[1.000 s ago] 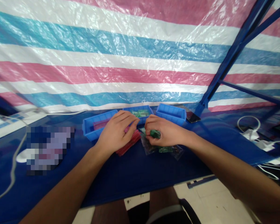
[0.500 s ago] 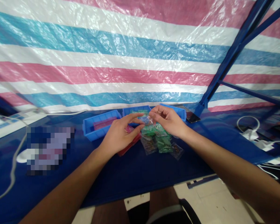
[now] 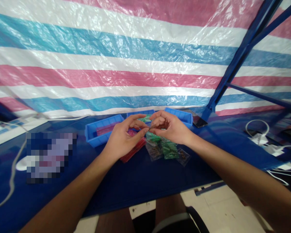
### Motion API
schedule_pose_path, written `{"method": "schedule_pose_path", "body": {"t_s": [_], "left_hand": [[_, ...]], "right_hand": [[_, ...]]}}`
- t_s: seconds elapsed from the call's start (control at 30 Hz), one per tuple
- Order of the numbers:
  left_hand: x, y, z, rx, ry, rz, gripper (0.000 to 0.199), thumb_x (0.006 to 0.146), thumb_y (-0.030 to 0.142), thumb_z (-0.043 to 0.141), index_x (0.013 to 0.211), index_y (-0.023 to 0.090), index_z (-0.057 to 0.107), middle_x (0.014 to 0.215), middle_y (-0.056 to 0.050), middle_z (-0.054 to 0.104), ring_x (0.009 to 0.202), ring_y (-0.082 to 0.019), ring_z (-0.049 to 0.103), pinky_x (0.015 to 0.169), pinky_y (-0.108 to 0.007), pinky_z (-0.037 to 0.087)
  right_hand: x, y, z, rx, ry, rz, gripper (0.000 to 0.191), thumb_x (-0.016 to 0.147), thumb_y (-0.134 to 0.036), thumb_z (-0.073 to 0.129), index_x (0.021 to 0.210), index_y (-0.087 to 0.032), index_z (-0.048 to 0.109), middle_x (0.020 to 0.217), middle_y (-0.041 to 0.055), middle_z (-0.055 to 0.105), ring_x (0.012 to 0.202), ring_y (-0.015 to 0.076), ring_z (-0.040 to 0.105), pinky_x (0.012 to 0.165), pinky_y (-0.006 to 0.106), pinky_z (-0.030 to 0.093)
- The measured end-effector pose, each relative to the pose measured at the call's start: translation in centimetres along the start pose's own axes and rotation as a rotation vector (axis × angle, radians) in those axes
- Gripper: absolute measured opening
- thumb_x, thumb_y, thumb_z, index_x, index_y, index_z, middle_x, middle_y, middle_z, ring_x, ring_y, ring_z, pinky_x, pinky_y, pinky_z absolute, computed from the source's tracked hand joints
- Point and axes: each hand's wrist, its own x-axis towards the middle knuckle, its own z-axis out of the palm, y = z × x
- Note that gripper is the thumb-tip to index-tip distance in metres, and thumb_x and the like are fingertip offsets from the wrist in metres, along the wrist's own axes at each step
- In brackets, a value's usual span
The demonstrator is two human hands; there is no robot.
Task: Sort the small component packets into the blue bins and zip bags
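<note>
My left hand (image 3: 126, 134) and my right hand (image 3: 168, 127) meet over the blue table, fingertips nearly touching. Both are closed in pinches on something small and clear, too small to make out. Below my right hand lie green packets (image 3: 169, 149) and clear bags with small brownish pieces (image 3: 155, 151). A stack of red packets (image 3: 133, 150) lies under my left hand. Behind the hands stand a left blue bin (image 3: 98, 139) with pink-red packets in it, a middle blue bin (image 3: 140, 113) partly hidden by my hands, and a right blue bin (image 3: 188, 118).
A dark phone (image 3: 200, 121) lies right of the bins. White cables and plugs (image 3: 274, 149) are at the right. A pixelated patch and a white object (image 3: 23, 162) sit at the left beside a cable. A striped sheet (image 3: 135, 77) hangs behind the table (image 3: 126, 184).
My hands have come closer together, and the fingertips now nearly meet. The clear bag that showed between them is now mostly hidden by my fingers.
</note>
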Motion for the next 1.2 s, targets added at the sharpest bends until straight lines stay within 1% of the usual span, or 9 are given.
{"method": "schedule_pose_path", "body": {"t_s": [0.1,0.2,0.3,0.47,0.6,0.73,0.87,1.0,1.2], "left_hand": [[0.1,-0.1,0.0,0.014,0.002,0.0,0.047,0.097,0.04,0.08,0.139,0.021,0.069,0.11,-0.007,0.085,0.101,-0.026,0.081,0.106,-0.042,0.06],[0.1,-0.2,0.0,0.04,-0.036,-0.015,0.049,0.097,0.037,0.08,0.141,0.021,0.067,0.11,-0.006,0.086,0.102,-0.026,0.081,0.106,-0.043,0.06],[0.0,-0.1,0.0,0.033,-0.078,-0.002,0.048,0.098,0.036,0.078,0.143,0.023,0.067,0.114,-0.007,0.086,0.107,-0.027,0.082,0.108,-0.044,0.059],[0.0,0.1,0.1,0.047,-0.055,0.003,0.045,0.096,0.034,0.078,0.139,0.023,0.068,0.111,-0.007,0.086,0.105,-0.028,0.082,0.108,-0.046,0.06],[0.0,0.0,0.1,0.043,-0.047,0.004,0.045,0.092,0.027,0.076,0.136,0.022,0.067,0.105,-0.005,0.085,0.1,-0.025,0.082,0.105,-0.042,0.061],[-0.1,-0.2,0.2,0.057,-0.025,0.014,0.044,0.088,0.019,0.074,0.131,0.023,0.066,0.101,-0.002,0.082,0.095,-0.022,0.079,0.098,-0.037,0.06],[-0.1,0.0,0.3,0.06,0.005,0.021,0.044,0.086,0.018,0.073,0.128,0.023,0.064,0.097,-0.001,0.078,0.09,-0.02,0.077,0.091,-0.034,0.059],[-0.2,0.4,0.1,0.076,-0.025,0.042,0.045,0.092,0.022,0.068,0.136,0.021,0.063,0.085,0.002,0.073,0.079,-0.019,0.073,0.085,-0.034,0.058],[-0.3,0.4,0.1,0.116,-0.003,0.016,0.071,0.089,0.024,0.074,0.158,0.024,0.055,0.104,-0.002,0.084,0.097,-0.025,0.081,0.101,-0.04,0.059]], "right_hand": [[0.0,-0.1,0.2,-0.053,0.039,-0.024,0.043,0.083,-0.029,0.089,0.119,-0.023,0.065,0.094,-0.0006,0.077,0.081,0.0151,0.073,0.077,0.03,0.057],[0.0,-0.2,0.2,-0.08,0.086,-0.029,0.041,0.084,-0.029,0.087,0.118,-0.023,0.065,0.096,0.0005,0.078,0.082,0.0151,0.071,0.075,0.029,0.056],[-0.1,-0.2,0.3,-0.09,0.083,-0.04,0.038,0.085,-0.028,0.084,0.117,-0.022,0.066,0.096,0.001,0.078,0.081,0.0146,0.07,0.074,0.029,0.054],[-0.3,0.1,0.6,-0.061,0.049,-0.049,0.033,0.088,-0.029,0.082,0.116,-0.023,0.066,0.099,0.0015,0.077,0.086,0.0158,0.071,0.077,0.03,0.056],[-0.4,0.4,0.9,-0.059,0.02,-0.049,0.033,0.09,-0.03,0.082,0.118,-0.023,0.066,0.098,0.0007,0.075,0.087,0.0162,0.071,0.08,0.03,0.057],[-0.6,0.3,1.3,-0.12,0.035,-0.077,0.029,0.092,-0.03,0.081,0.117,-0.023,0.068,0.097,0.0003,0.074,0.087,0.0157,0.071,0.075,0.029,0.055],[-0.8,0.0,1.7,-0.166,0.03,-0.111,0.027,0.094,-0.031,0.08,0.117,-0.023,0.069,0.098,0.0006,0.075,0.09,0.0165,0.073,0.076,0.029,0.055],[-0.9,-0.2,1.7,-0.188,0.017,-0.105,0.027,0.095,-0.035,0.08,0.118,-0.024,0.07,0.1,0.0015,0.076,0.091,0.018,0.074,0.079,0.031,0.058],[-0.8,0.0,1.5,-0.189,0.055,-0.078,0.032,0.093,-0.039,0.084,0.118,-0.024,0.071,0.099,0.0017,0.078,0.092,0.0196,0.075,0.082,0.033,0.06]]}}
